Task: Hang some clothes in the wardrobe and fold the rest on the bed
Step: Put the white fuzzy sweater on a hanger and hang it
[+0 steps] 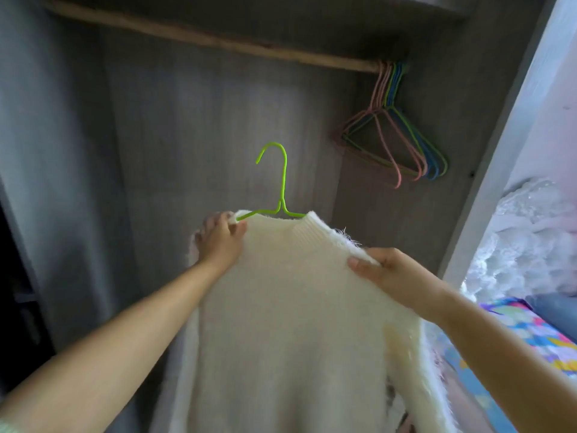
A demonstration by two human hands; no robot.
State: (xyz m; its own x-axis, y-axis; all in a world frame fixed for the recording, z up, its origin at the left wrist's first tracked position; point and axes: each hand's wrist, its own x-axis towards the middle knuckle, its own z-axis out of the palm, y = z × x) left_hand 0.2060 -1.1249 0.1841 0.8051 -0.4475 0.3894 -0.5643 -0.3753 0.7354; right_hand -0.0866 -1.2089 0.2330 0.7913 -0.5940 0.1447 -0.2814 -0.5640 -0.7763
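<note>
Holding a cream fuzzy sweater [290, 307] up inside the open wardrobe [193, 126], the person is getting it ready to go on the wooden rail [199, 37] that is running across the top. A green hanger [279, 182] is already sitting inside the garment: its hook is standing clear above the ribbed collar, while its arms are disappearing under the knit.

The left hand [220, 242] is curling round the sweater's left shoulder, its grip pinching the fabric together with the hanger arm just where the green wire is entering the neck. That is probably keeping the hanger from sliding out as the load is lifted. The right hand [390, 273] is pinching the opposite shoulder edge between thumb and fingers, seemingly spreading the knit so it is lying squarely over the hidden arm rather than bunching at the collar.

The hook is pointing up and well below the rail, so the garment is not yet hanging; it is being carried wholly by the two hands, its body drooping down out of view. A cluster of spare hangers [396, 135] in pink, blue and green is hanging at the rail's right end, leaving a long bare stretch to their left where the sweater would most likely be going. At the right edge, a patterned bedspread [527, 335] and some white crinkled material [530, 239] are showing beyond the wardrobe's side panel.
</note>
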